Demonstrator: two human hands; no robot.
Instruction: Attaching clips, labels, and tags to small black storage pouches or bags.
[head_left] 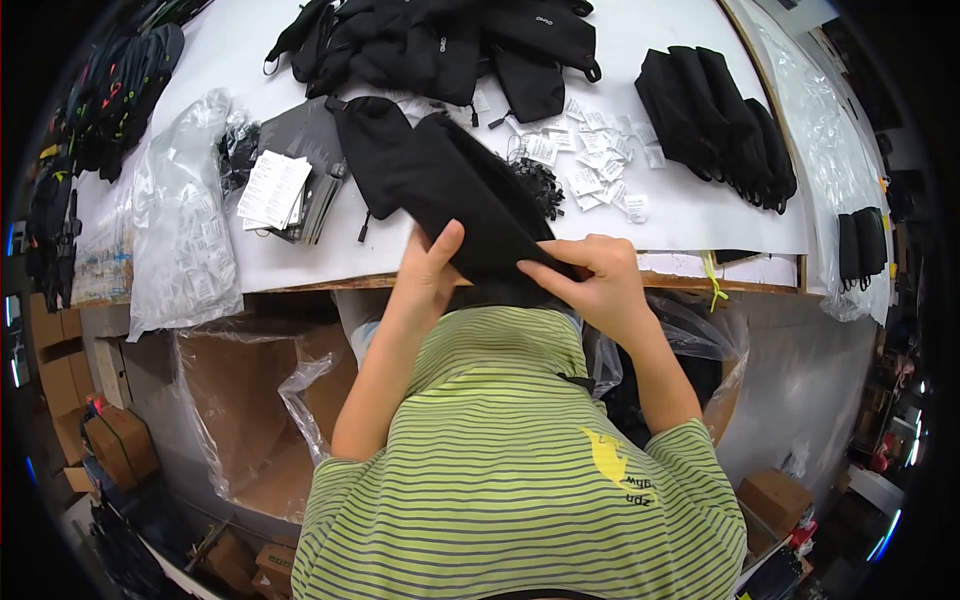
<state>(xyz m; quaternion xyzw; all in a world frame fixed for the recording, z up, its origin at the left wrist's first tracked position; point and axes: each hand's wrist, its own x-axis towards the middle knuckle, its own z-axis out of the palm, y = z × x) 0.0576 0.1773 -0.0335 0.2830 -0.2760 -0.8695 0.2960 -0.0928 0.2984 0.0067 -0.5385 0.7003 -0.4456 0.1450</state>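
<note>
A black fabric pouch (465, 205) lies slantwise over the table's near edge, its upper end on the table. My left hand (428, 268) grips its left side, thumb on top and the fingers hidden beneath the cloth. At the lower right corner my right hand (598, 275) pinches the pouch's edge between thumb and fingers. Just left of it, partly covered, is another black pouch (370, 150) with a short cord and toggle. White printed labels (600, 165) lie scattered to the right, beside a small heap of black cord pieces (538, 188).
A large heap of black pouches (430, 50) covers the far table. More lie stacked at right (710, 125). White cards (272, 190) rest on dark sheets (305, 135) beside a clear plastic bag (185, 220). Below the table edge stands a plastic-lined cardboard box (245, 410).
</note>
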